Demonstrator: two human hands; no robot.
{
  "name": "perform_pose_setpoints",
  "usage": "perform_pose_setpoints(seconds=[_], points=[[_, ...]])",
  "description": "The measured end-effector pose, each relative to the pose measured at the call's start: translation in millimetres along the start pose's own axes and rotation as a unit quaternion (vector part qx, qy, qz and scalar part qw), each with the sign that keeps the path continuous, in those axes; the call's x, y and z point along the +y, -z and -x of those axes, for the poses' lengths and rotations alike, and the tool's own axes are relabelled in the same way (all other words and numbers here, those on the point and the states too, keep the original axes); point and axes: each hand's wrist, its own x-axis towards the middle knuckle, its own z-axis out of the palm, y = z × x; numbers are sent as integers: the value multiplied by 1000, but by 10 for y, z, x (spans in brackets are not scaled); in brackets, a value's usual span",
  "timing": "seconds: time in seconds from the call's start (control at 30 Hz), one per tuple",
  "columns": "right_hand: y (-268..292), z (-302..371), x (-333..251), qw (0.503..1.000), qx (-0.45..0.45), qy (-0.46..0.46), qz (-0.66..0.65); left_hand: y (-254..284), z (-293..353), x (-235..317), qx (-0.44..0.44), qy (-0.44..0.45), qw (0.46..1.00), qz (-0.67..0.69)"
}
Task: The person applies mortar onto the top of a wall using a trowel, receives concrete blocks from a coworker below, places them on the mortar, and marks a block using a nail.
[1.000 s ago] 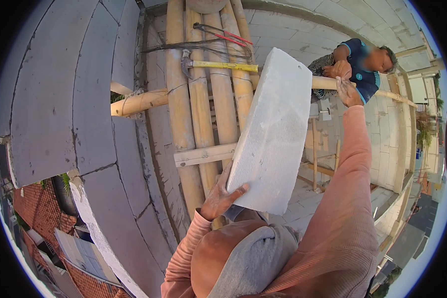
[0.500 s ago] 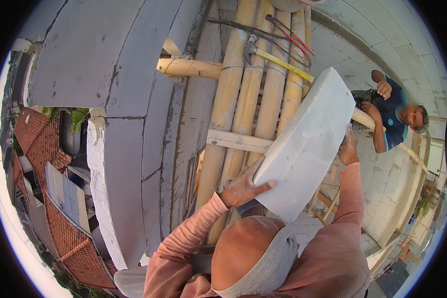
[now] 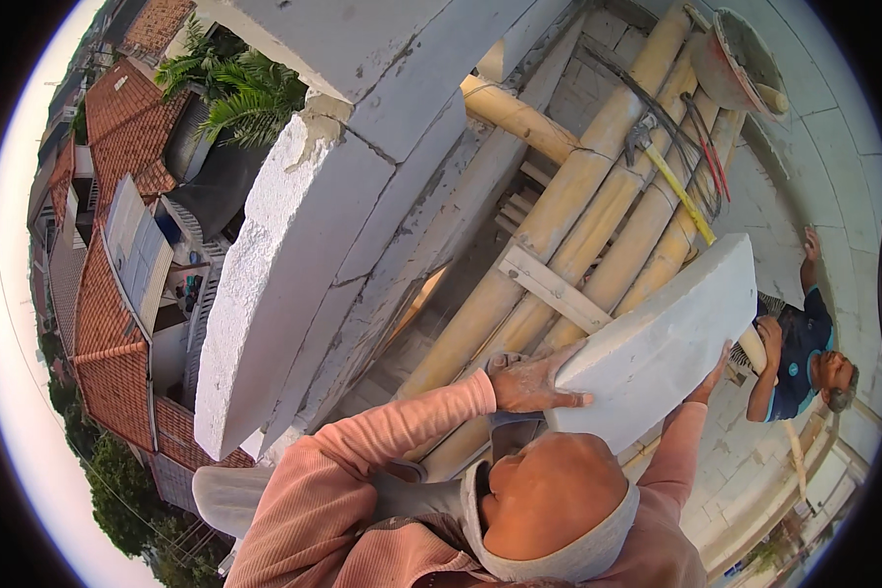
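Both my hands hold a pale grey lightweight concrete block [image 3: 671, 333], tilted above the bamboo poles [image 3: 588, 211]. My left hand [image 3: 539, 380] grips its near left end, with the thumb laid across the broad face. Along the right edge, my right hand [image 3: 712, 377] holds the block; its fingers are partly hidden. A claw hammer [image 3: 678, 188] with a yellow handle lies on the poles, its handle end close to the block's far end. Across the poles, nearer to my left hand, runs a short wooden batten [image 3: 555, 288].
On the left rises a block wall [image 3: 328, 211] with a rough broken edge; tiled roofs [image 3: 108, 314] lie far below beyond it. A mortar-stained bucket [image 3: 735, 69] and loose wires [image 3: 708, 162] are at the far end. Below at right, a co-worker [image 3: 804, 343] is beside a pole.
The view has swung left, so poles, hammer and block appear farther right and lower. More of the roofs and the whole bucket show. Both hands still hold the block.
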Motion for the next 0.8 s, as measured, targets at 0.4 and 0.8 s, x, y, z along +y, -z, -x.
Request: perform_pose_setpoints(seconds=[0.4, 0.8], points=[[-17, -36, -111, 997, -30, -70, 14, -25, -9, 88, 119, 55, 990, -53], [-126, 423, -468, 986, -33, -161, -13, 427, 175, 288, 110, 52, 986, 118]])
